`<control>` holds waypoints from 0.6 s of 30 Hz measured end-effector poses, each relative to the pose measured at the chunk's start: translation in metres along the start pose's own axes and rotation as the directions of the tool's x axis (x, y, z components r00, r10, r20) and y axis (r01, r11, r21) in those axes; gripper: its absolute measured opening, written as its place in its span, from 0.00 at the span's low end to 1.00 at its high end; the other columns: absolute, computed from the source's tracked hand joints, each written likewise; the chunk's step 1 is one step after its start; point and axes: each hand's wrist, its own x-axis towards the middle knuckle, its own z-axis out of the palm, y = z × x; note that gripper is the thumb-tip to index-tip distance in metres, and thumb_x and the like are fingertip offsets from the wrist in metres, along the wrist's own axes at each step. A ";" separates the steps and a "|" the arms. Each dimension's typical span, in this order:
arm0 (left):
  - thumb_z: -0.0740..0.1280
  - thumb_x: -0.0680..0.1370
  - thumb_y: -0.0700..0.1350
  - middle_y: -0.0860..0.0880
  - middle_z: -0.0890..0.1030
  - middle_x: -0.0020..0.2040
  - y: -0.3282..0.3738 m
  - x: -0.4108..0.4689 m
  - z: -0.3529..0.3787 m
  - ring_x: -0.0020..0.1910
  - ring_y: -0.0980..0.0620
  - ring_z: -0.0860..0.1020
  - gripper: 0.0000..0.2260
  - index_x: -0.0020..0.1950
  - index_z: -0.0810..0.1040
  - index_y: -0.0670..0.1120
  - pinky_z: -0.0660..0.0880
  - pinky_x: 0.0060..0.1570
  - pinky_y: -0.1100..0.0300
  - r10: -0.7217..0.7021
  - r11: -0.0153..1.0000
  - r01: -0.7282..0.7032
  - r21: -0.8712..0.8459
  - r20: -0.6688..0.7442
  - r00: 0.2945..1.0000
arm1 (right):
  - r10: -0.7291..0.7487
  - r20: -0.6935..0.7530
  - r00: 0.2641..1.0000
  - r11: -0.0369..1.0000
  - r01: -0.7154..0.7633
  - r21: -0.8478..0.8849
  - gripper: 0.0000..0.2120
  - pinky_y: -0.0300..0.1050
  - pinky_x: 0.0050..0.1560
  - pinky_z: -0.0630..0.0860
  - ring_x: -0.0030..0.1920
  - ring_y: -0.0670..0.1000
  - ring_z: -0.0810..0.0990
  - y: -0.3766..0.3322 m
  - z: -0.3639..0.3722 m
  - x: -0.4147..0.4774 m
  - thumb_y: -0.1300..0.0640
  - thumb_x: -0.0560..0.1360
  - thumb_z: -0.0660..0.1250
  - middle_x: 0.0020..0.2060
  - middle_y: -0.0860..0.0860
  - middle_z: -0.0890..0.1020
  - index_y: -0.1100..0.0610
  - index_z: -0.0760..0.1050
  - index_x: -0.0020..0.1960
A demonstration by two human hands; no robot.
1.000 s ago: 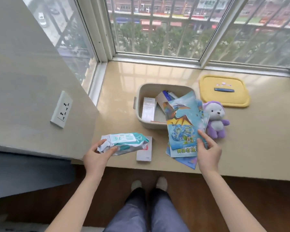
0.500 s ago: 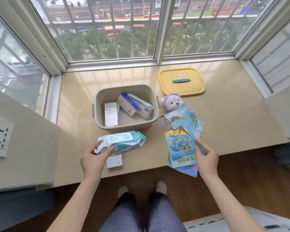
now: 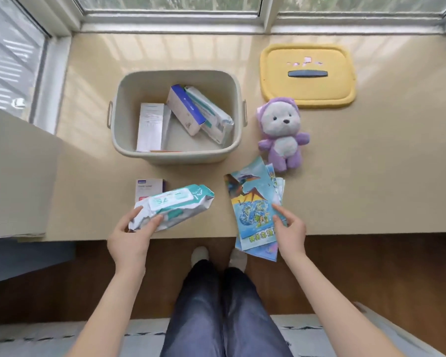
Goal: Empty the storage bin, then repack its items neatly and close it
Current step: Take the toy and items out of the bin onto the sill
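A beige storage bin (image 3: pixel 129 104) stands open on the window ledge, holding a blue-and-white box (image 3: pixel 184 109), a white-green pack (image 3: pixel 211 115) and a white leaflet (image 3: pixel 151 126). Its yellow lid (image 3: pixel 307 91) lies flat at the back right. My left hand (image 3: pixel 131 235) grips a wet-wipes pack (image 3: pixel 177 210) near the ledge's front edge. My right hand (image 3: pixel 291 230) holds a stack of dinosaur picture books (image 3: pixel 252 207) that overhangs the front edge. A purple plush bear (image 3: pixel 281 132) lies right of the bin.
A small white-and-purple box (image 3: pixel 148 188) lies behind the wipes pack. A wall block (image 3: pixel 18 176) bounds the ledge on the left, window frames (image 3: pixel 170 19) at the back. Below are a wooden floor (image 3: pixel 371 274) and my legs (image 3: pixel 216 305).
The camera has tilted down and closer. My right hand has drawn the books toward the front edge, uncovering the bear. My left hand still holds the wipes pack.
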 end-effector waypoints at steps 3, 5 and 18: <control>0.82 0.63 0.47 0.55 0.83 0.54 -0.013 0.012 0.007 0.53 0.58 0.81 0.25 0.59 0.82 0.50 0.78 0.48 0.63 0.001 1.000 -0.001 0.014 -0.006 1.000 | -0.017 0.019 1.000 1.000 0.018 -0.019 0.16 0.46 0.56 0.80 0.57 0.44 0.80 0.011 0.022 0.022 0.65 0.78 0.64 0.57 0.44 0.81 0.49 0.81 0.59; 0.82 0.64 0.47 0.57 0.82 0.55 -0.020 0.020 0.011 0.54 0.59 0.80 0.25 0.59 0.82 0.51 0.78 0.50 0.62 -0.002 1.000 0.002 0.005 -0.011 1.000 | -0.062 0.032 0.998 0.996 0.064 -0.064 0.17 0.42 0.57 0.79 0.57 0.43 0.79 0.016 0.034 0.031 0.66 0.78 0.64 0.58 0.45 0.81 0.49 0.80 0.60; 0.81 0.64 0.47 0.53 0.82 0.58 -0.051 0.039 0.017 0.57 0.56 0.80 0.23 0.57 0.81 0.55 0.79 0.47 0.64 -0.017 1.000 0.017 -0.025 -0.002 1.000 | -0.245 0.166 0.955 0.739 0.295 -0.606 0.23 0.38 0.53 0.66 0.55 0.48 0.68 0.051 0.054 0.049 0.60 0.79 0.63 0.55 0.50 0.69 0.53 0.65 0.74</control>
